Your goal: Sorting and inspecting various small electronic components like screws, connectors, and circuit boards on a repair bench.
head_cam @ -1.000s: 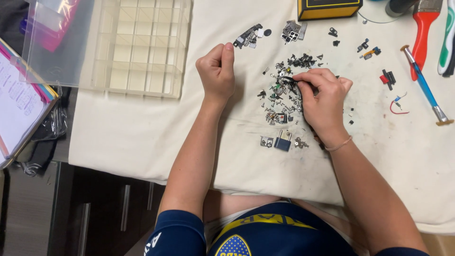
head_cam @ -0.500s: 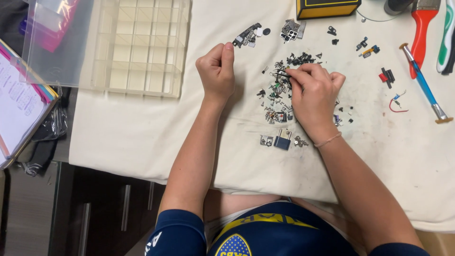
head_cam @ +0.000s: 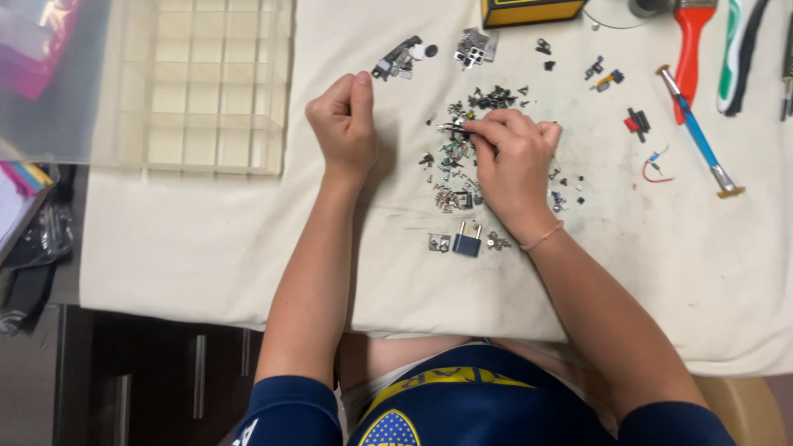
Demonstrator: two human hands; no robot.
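Since half a second ago the right hand [head_cam: 514, 165] has barely shifted, its fingertips staying over the upper part of the scatter of small metal parts [head_cam: 453, 169], while the left hand [head_cam: 345, 124] has kept its place as a loose fist. Largest of all is the cream cloth [head_cam: 206, 248] covering the table, its near edge running across the person's lap and its left edge dropping off above a dark cabinet [head_cam: 157, 380]; wide bare stretches of it lie below the left forearm and to the right of the right forearm. At the upper left sits a clear compartment tray [head_cam: 202, 83], well apart from both hands, with bare cloth between it and the left fist. Along the top right edge lie a red-handled brush [head_cam: 692, 37] and, below it, a blue screwdriver [head_cam: 698, 136], with a little red wire [head_cam: 652, 172] just beside it. Near the right wrist rests a small blue plug [head_cam: 467, 242]. The right thumb and forefinger are pinched together on a thin dark part at the top of the scatter, too small to tell what it is. Left fingers are curled closed with the thumb up; whether they enclose anything cannot be told
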